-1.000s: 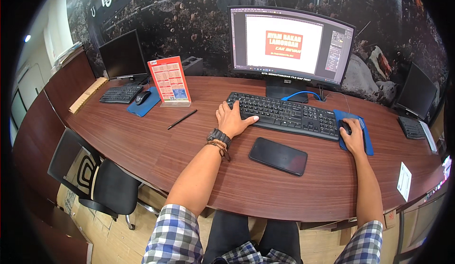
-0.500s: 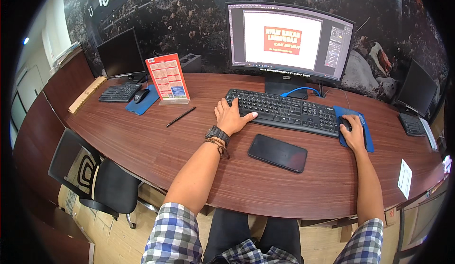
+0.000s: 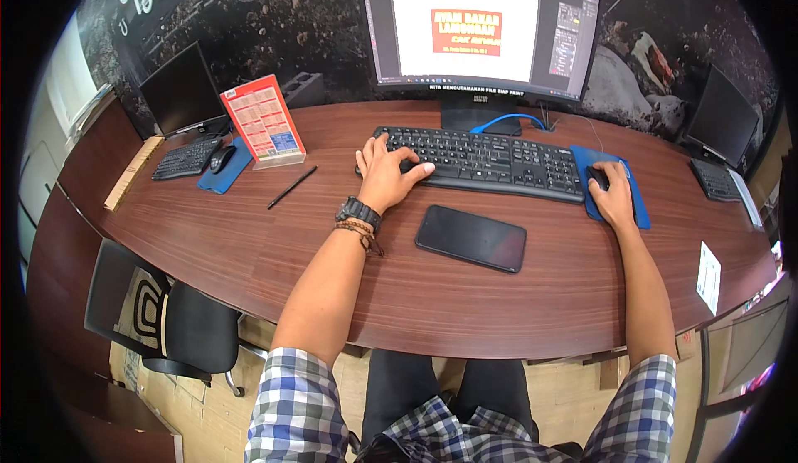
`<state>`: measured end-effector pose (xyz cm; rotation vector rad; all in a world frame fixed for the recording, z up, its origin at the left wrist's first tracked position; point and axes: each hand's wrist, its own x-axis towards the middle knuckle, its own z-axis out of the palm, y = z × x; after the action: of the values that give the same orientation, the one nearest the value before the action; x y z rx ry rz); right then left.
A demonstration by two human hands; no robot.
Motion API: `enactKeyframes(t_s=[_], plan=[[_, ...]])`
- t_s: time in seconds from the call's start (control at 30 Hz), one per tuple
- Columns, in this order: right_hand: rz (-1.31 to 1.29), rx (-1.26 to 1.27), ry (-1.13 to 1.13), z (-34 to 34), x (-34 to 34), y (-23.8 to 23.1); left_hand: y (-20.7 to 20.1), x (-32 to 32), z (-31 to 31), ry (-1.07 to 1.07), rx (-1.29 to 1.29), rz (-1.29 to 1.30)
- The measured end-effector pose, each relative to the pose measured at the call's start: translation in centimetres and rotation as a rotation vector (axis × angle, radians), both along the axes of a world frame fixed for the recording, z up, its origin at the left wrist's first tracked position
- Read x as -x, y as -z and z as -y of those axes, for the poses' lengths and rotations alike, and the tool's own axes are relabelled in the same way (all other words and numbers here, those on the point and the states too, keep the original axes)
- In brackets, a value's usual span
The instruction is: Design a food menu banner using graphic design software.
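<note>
My left hand (image 3: pixel 386 174) lies over the left end of a black keyboard (image 3: pixel 482 160), fingers bent and apart on the keys, thumb reaching toward the front row. A dark watch and beaded bracelets circle that wrist. My right hand (image 3: pixel 613 197) is wrapped over a black computer mouse (image 3: pixel 598 178) on a blue mouse pad (image 3: pixel 640 211). Behind the keyboard stands a curved monitor (image 3: pixel 378 31), lit, with a red and yellow sign design on a white page. A black smartphone (image 3: pixel 471 238) rests face up in front of the keyboard.
Left on the wooden desk (image 3: pixel 499 313) are a pen (image 3: pixel 293 187), a red price-list stand (image 3: pixel 262 122), and a second dark monitor (image 3: pixel 179 93) with keyboard and mouse. At right are another monitor (image 3: pixel 723 118) and a white card (image 3: pixel 708 278). An office chair (image 3: pixel 199 326) stands lower left.
The whole view has tilted down, so desk things sit higher in the picture. My left fingers have bent more over the keys; my right hand stays on the mouse.
</note>
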<state>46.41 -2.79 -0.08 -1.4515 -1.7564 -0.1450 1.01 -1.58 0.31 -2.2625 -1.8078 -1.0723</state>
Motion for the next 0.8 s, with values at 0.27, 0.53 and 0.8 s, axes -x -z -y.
enactKeyframes(t_s=[0.27,0.53,0.8], plan=[[0.015,0.020,0.025,0.03,0.08,-0.17,-0.14,-0.19,-0.06,-0.126,0.019,0.018],[0.044,0.014,0.004,-0.01,0.07,-0.29,-0.16,0.33,0.07,-0.156,0.148,0.019],[0.027,0.029,0.002,0.00,0.00,-0.31,-0.48,0.18,-0.19,-0.261,0.126,-0.003]])
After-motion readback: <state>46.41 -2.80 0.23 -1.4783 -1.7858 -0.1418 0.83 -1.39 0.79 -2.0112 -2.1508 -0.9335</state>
